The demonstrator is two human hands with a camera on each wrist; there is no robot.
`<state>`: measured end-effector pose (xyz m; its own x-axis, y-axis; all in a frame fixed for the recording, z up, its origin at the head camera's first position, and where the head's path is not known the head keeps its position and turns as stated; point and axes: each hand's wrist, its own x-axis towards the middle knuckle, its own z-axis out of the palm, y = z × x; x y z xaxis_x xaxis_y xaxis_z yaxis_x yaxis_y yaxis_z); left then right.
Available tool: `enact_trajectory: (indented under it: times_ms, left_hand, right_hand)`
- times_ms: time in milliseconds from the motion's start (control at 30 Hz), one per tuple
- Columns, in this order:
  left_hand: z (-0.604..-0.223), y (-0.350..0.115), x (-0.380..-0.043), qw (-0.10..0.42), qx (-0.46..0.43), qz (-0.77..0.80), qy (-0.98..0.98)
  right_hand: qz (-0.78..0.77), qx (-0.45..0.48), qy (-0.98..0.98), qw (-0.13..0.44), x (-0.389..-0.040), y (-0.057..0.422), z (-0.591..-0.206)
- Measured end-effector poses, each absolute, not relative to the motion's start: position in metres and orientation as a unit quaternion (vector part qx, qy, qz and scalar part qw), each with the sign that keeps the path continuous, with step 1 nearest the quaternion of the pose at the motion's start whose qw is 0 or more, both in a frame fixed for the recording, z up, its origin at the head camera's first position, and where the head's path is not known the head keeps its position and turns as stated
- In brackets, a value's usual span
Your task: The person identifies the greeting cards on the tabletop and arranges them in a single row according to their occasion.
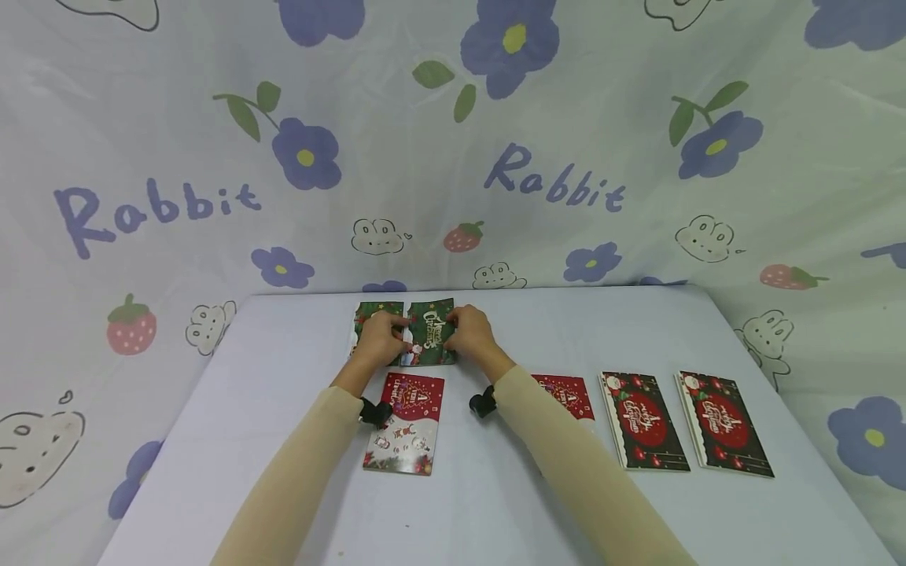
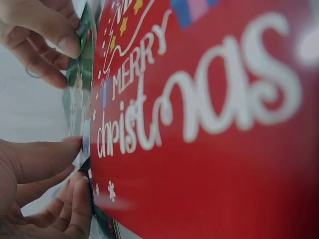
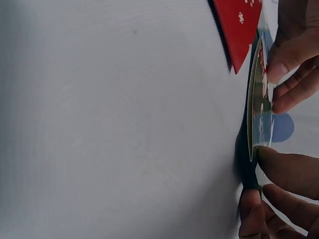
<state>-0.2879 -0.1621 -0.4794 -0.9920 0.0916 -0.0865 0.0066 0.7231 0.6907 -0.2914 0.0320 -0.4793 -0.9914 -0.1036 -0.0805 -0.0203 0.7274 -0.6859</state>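
Observation:
At the back of the table, two green Christmas cards lie side by side. My left hand (image 1: 381,338) covers part of the left green card (image 1: 370,309), and its fingertips pinch the left edge of the right green card (image 1: 429,330). On the opposite edge of that right card, my right hand (image 1: 473,333) pinches with thumb and fingers. In the right wrist view this card (image 3: 258,99) appears edge-on and slightly bowed between both hands. A red and white Christmas card (image 1: 403,428) lies below my left hand, filling much of the left wrist view.
Another red card (image 1: 569,393) is partly hidden under my right forearm. Two black and red Christmas cards or card stacks (image 1: 646,424) lie at the right on the white table (image 1: 212,440). Behind the table hangs a patterned cloth (image 1: 425,157).

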Motion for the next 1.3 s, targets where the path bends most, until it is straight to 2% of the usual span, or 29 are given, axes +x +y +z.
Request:
enact_trajectory:
  times_ms: [900, 1300]
  left_hand:
    - [-0.4777, -0.1613, -0.2853, 0.061, 0.046, 0.363, 0.929]
    - [-0.4761, -0.1612, -0.2854, 0.045, 0.087, 0.332, 0.938]
  right_hand:
    - [-0.345, -0.037, 0.937, 0.051, -0.2912, 0.0277, -0.4855]
    - [-0.333, -0.065, 0.94, 0.048, -0.2871, 0.0304, -0.4843]
